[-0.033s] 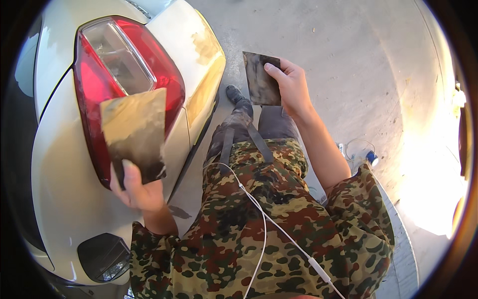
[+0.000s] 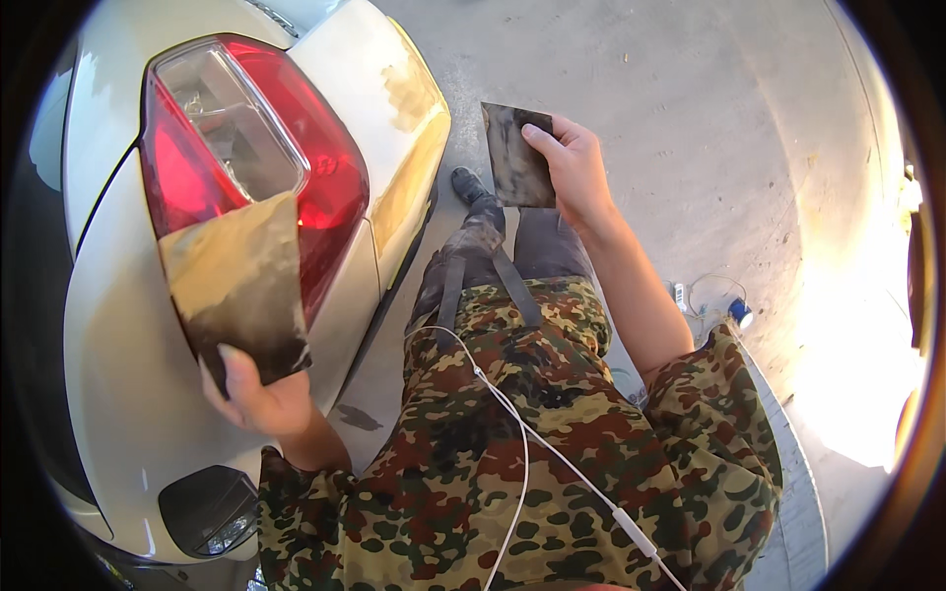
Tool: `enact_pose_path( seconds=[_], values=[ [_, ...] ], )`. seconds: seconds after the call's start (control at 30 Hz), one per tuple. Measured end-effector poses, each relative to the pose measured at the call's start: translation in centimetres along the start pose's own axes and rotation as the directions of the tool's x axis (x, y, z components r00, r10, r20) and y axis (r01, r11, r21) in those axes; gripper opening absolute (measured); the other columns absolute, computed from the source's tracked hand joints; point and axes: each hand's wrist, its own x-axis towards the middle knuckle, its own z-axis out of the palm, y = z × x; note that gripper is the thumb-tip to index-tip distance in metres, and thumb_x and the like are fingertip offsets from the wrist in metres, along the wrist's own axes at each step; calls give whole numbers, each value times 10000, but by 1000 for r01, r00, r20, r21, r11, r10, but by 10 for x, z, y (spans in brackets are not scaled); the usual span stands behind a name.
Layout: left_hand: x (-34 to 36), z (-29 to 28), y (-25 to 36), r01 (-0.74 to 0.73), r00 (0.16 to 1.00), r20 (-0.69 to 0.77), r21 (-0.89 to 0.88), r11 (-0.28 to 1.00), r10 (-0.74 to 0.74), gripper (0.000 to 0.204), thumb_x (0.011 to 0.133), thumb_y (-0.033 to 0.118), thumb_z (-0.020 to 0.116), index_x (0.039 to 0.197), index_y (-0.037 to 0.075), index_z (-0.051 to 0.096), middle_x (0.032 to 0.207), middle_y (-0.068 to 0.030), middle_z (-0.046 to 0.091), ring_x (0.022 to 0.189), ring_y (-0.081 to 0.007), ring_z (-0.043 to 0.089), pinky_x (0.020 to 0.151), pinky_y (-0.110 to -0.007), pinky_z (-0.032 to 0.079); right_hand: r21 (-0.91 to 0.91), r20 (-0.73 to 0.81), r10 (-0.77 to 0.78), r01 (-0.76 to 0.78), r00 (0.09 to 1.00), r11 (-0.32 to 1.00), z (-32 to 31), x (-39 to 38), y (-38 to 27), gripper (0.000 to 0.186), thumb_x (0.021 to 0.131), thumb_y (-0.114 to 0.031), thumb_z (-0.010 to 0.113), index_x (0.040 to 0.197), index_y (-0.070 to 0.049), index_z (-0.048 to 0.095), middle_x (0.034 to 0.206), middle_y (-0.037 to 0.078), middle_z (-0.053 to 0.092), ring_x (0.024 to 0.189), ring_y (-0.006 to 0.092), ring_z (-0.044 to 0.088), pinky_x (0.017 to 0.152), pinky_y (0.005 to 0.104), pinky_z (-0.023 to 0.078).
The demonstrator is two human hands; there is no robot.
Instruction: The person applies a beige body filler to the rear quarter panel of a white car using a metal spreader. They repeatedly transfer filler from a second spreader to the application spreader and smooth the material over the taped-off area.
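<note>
My left hand (image 2: 258,396) grips the lower edge of a flat, roughly rectangular sheet (image 2: 236,286), its thumb on the front. The sheet's upper part is coated tan and its lower part is dark and smudged. It is held in front of the red and clear tail light (image 2: 330,148) of a white car, hiding part of the lamp; whether they touch I cannot tell. My right hand (image 2: 572,167) pinches a second dark, smudged flat sheet (image 2: 517,163) by its right edge, over the floor beyond my legs.
The white car body (image 2: 138,325) fills the left side. Tan filler-like patches (image 2: 409,177) mark its corner beside the lamp. A white cable (image 2: 522,453) hangs down my camouflage clothing. On the concrete floor (image 2: 709,118), a small blue-and-white object (image 2: 740,312) lies at right.
My left hand and its sheet have shifted left and slightly down, with the sheet tilting a little anticlockwise. My right hand and its sheet have hardly moved.
</note>
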Motion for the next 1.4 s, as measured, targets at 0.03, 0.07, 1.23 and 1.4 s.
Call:
enact_pose_path(
  seconds=[0.03, 0.07, 1.23, 1.4],
  values=[
    [5, -13, 2, 86, 987, -114, -207, 975, -111, 518, 957, -19, 731, 1442, 12, 551, 1443, -287, 570, 1215, -443, 647, 1025, -539, 579, 4, 10, 32, -32, 999, 999, 1, 19, 14, 209, 1021, -78, 637, 1135, 68, 734, 963, 67, 750, 807, 109, 678, 718, 290, 571],
    [13, -24, 7, 109, 949, -225, -418, 902, -220, 565, 937, -42, 750, 1456, 25, 539, 1464, -300, 547, 1217, -468, 640, 1038, -551, 576, 12, 13, 77, -77, 997, 997, 0, 32, 27, 209, 1025, -82, 634, 1134, 68, 732, 970, 68, 749, 809, 112, 682, 719, 293, 577],
    [33, -29, 24, -497, 824, 189, 695, 520, 534, 746, 923, 55, 799, 1513, -98, 368, 1499, -321, 516, 1301, -397, 610, 1060, -467, 521, -786, 171, -384, 361, 907, 502, 62, 58, 60, 287, 859, -44, 642, 1114, -13, 769, 983, 178, 711, 926, 380, 706, 806, 501, 566],
    [25, -43, 13, -439, 823, -26, 604, 665, 567, 783, 926, 52, 795, 1536, -104, 331, 1528, -316, 491, 1319, -408, 597, 1084, -477, 505, -784, 232, -486, 458, 842, 420, 78, 29, 56, 325, 867, -76, 679, 1181, -16, 738, 995, 123, 626, 928, 318, 655, 737, 435, 569]
  ],
)
